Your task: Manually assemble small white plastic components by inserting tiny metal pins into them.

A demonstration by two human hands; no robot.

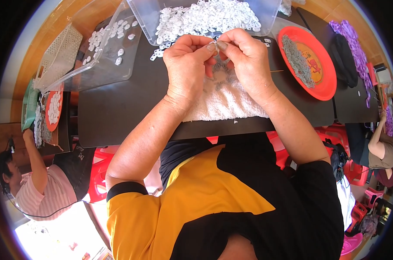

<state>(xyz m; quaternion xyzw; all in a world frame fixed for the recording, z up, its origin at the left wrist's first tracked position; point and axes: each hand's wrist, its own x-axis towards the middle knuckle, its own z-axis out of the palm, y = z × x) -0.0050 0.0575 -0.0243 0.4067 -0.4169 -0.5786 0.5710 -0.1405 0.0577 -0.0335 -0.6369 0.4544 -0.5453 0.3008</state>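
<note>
My left hand (pixel 185 65) and my right hand (pixel 250 63) meet above a white towel (pixel 224 104). Both are closed in a pinch, fingertips together around a small white plastic piece (pixel 216 46), mostly covered by the fingers. On the towel just below the fingertips lie small grey parts (pixel 221 71), partly hidden by my hands. Beyond my hands, a clear plastic bin (pixel 140 21) holds a heap of small white oval pieces (pixel 207 19). A few more of these lie loose on the table near the bin's front edge.
To the right, a red plate (pixel 328 82) carries a pile of thin grey parts (pixel 296 60). A tilted clear tray (pixel 118 71) with scattered white pieces stands left, near a white perforated basket (pixel 60 56). Purple strands (pixel 352 47) lie far right. Other people sit at both sides.
</note>
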